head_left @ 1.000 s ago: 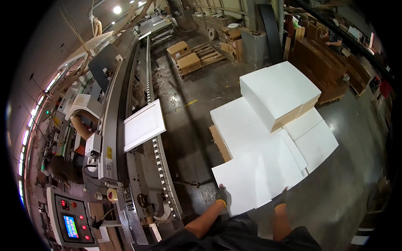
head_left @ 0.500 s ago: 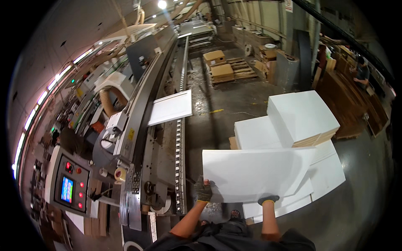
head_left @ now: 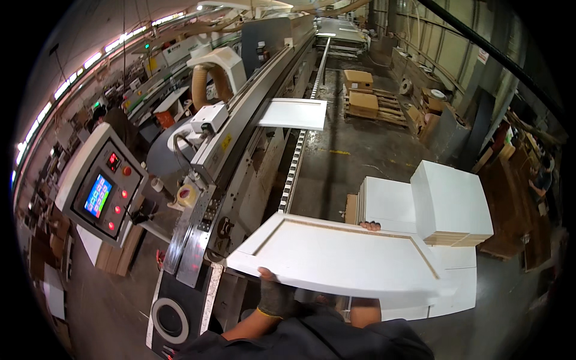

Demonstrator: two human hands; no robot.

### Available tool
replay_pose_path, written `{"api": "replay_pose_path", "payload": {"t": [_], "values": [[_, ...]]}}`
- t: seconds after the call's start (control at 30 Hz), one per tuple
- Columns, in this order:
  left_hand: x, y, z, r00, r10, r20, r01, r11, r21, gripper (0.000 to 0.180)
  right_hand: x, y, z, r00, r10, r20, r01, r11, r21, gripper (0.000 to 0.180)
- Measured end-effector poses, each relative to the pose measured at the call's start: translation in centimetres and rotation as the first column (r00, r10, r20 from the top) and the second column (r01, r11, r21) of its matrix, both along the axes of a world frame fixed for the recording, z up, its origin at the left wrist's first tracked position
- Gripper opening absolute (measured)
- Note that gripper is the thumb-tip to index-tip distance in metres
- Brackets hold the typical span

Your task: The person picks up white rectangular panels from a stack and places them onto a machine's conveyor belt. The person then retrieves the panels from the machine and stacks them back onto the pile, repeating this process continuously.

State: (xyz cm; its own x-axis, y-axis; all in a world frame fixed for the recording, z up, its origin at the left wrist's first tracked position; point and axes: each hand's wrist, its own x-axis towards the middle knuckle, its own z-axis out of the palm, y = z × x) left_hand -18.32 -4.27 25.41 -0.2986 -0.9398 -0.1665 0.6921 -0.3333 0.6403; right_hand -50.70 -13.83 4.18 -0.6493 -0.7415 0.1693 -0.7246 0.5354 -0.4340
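Note:
A white grooved cabinet door panel [head_left: 342, 255] lies across both my hands in front of my body, its left corner by the machine's near end. My left hand [head_left: 276, 294], in a dark glove with bare fingertips, is closed on the near left edge with the thumb on top. My right forearm passes beneath the panel, and the fingertips of my right hand [head_left: 371, 226] curl over its far edge; the rest of that hand is hidden. A second white panel [head_left: 294, 114] sits farther along in the long edge machine [head_left: 240, 147], sticking out over its roller rail [head_left: 292, 174].
At left stands a control box [head_left: 102, 186] with a lit screen and red buttons. Stacked white panels [head_left: 453, 201] are to the right. Cardboard boxes [head_left: 363, 103] rest on a wooden pallet [head_left: 384, 108] farther off. Another person [head_left: 543, 177] is at the far right.
The panel in my hands has come left toward the machine and now shows its grooved face. My right hand has shifted from the near edge to the far edge. The view has turned left.

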Motion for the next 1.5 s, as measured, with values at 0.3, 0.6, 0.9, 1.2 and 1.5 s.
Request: {"api": "replay_pose_path", "payload": {"t": [0.3,0.6,0.9,1.2,1.5], "values": [[9.5,-7.2,-9.7,0.908,0.398,-0.133,-0.351,0.894,0.277,0.05,1.8,6.1,3.5,0.471,0.419,0.776,0.428,0.661,-0.617,0.063],[17.6,-6.3,-20.8,0.849,0.495,-0.186,-0.414,0.841,0.348,0.054,2.7,12.1,2.3,-0.377,0.187,0.907,-0.03,0.976,-0.214,0.089],[23.8,-5.7,-29.2,0.751,0.604,-0.266,-0.444,0.761,0.472,0.059,13.0,8.1,-4.8,0.274,-0.068,0.959,0.18,0.984,0.018,0.066],[30.2,-7.7,-31.1,0.719,0.672,-0.176,-0.391,0.601,0.697,0.042,23.8,1.7,-2.5,0.407,-0.102,0.908,0.218,0.976,0.012,0.05],[30.4,-8.4,-30.7,0.654,0.538,0.532,-0.732,0.271,0.626,0.076,25.1,0.4,-4.7,0.407,-0.233,0.883,0.164,0.97,0.181,0.06]]}}
